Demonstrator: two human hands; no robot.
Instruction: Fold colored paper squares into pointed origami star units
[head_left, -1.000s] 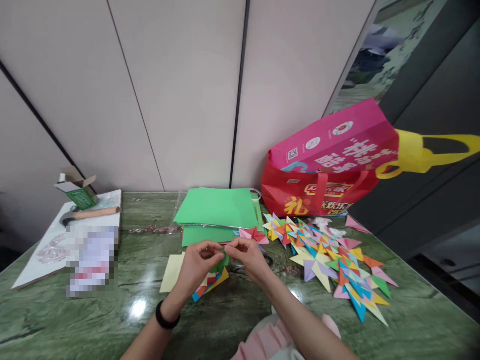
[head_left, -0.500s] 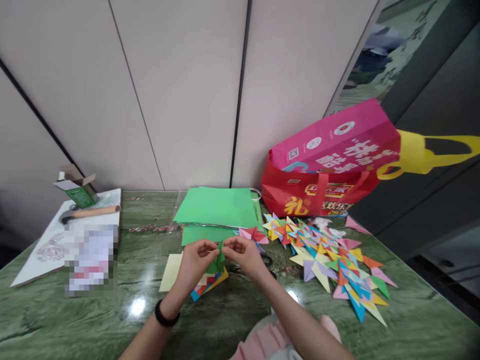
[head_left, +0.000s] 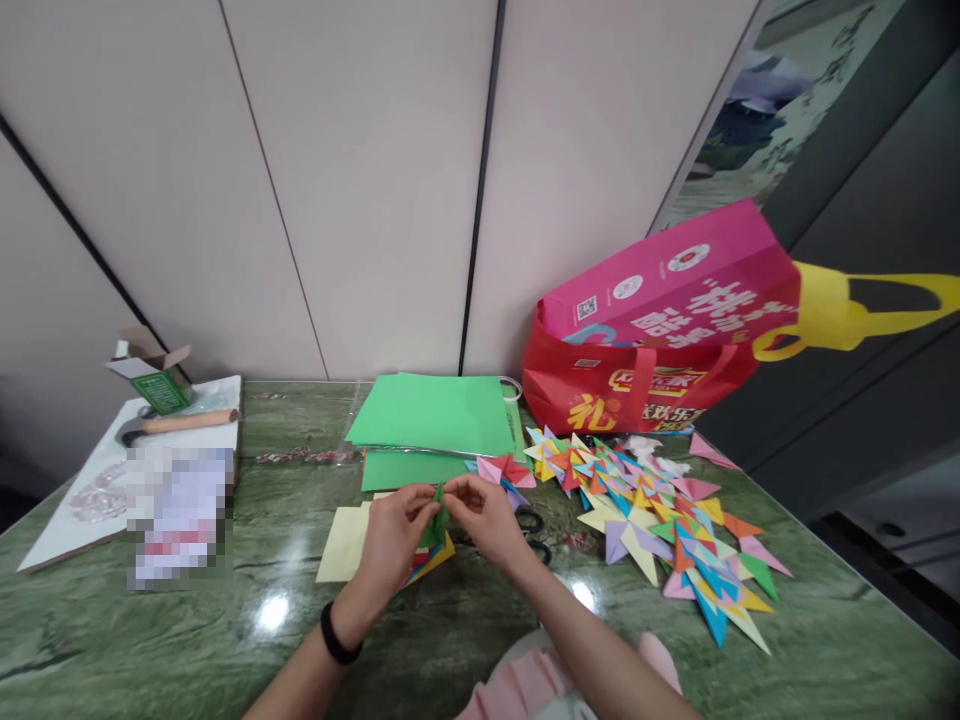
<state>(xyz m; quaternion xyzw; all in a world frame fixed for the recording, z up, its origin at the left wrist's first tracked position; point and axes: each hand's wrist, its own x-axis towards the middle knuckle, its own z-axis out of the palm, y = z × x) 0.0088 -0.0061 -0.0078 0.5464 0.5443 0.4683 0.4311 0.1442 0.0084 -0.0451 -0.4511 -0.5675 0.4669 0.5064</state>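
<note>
Between my hands is a small piece of folded green paper (head_left: 439, 522), pinched near its top by both. My left hand (head_left: 396, 532), with a black band on the wrist, closes thumb and fingers on its left side. My right hand (head_left: 484, 512) pinches the right side with thumb and fingertips. Just below lie several folded colored papers (head_left: 442, 556), partly covered by my left hand. Pale yellow paper (head_left: 341, 545) lies left of my left hand. Black-handled scissors (head_left: 531, 520) rest beside my right hand, their blades mostly hidden.
Green paper sheets (head_left: 435, 410) lie beyond my hands. A heap of folded paper pieces (head_left: 660, 510) spreads to the right, before a red bag (head_left: 637, 385) with a pink box (head_left: 667, 270). At left, a wooden-handled tool (head_left: 180, 424) and small green box (head_left: 161, 390) lie on a white board (head_left: 56, 530).
Both hands have shifted slightly, still pinching the green paper. My left hand has turned a little and moved right; more of the scissors' handles now shows.
</note>
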